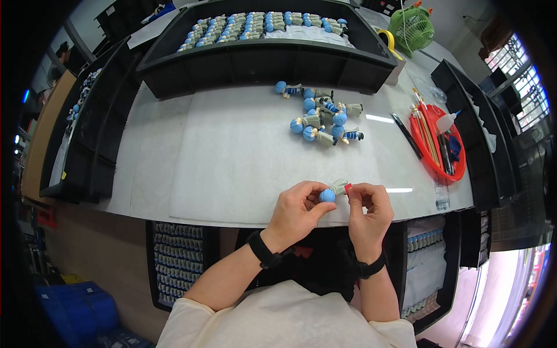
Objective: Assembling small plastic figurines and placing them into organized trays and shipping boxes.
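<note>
Near the front edge of the white table, my left hand [300,206] is closed around a small figurine [328,195] with a round blue head and a pale grey-green body. The figurine lies tilted, its head toward me. Just to its right, my right hand [369,210] pinches a small flat red piece [348,188], which meets the foot end of the figurine. Whether the red piece is pressed on it or only beside it, I cannot tell. Farther back lies a loose cluster of similar figurines [313,120], some with blue striped bodies.
A black crate [255,64] holding rows of figurines stands at the back. On the right are a red basket [458,168] with brushes, pens and a small bottle, and a black pen [407,136]. More black crates [93,139] flank the table. A green basket [411,29] sits back right.
</note>
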A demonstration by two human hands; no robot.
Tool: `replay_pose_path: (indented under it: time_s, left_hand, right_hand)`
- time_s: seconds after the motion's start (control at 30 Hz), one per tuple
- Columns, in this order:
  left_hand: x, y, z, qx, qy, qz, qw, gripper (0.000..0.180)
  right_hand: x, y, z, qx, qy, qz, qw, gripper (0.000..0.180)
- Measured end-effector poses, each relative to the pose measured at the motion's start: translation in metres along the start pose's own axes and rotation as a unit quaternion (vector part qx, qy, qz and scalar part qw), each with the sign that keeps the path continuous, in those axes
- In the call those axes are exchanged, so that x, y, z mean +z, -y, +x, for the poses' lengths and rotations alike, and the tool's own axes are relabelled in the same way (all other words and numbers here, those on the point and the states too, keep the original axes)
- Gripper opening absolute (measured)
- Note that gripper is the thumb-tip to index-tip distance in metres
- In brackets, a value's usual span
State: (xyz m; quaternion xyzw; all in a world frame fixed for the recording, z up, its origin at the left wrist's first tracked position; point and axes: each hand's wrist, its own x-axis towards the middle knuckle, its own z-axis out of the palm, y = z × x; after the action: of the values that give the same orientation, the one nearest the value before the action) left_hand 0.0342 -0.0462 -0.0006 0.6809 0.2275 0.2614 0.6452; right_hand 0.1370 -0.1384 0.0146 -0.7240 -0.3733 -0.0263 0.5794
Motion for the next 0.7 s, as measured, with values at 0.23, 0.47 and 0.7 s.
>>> replay_pose_path:
  time_s: [0.23, 0.47, 0.7]
  left_hand:
    - [0.0, 0.0, 0.0, -0.021, -0.002, -0.009, 1.0, 0.024]
    - [-0.002, -0.001, 0.0, -0.028, 0.006, -0.03, 0.999, 0.023]
    - [0.001, -0.002, 0.001, -0.025, -0.006, -0.033, 0.999, 0.022]
  right_hand:
    - [-0.002, -0.009, -0.002, -0.004, 0.024, -0.021, 0.999, 0.007]
    - [0.011, 0.004, -0.009, 0.148, 0.039, 0.117, 0.981, 0.01]
    - [0.011, 0.005, -0.017, 0.202, 0.038, 0.171, 0.964, 0.012]
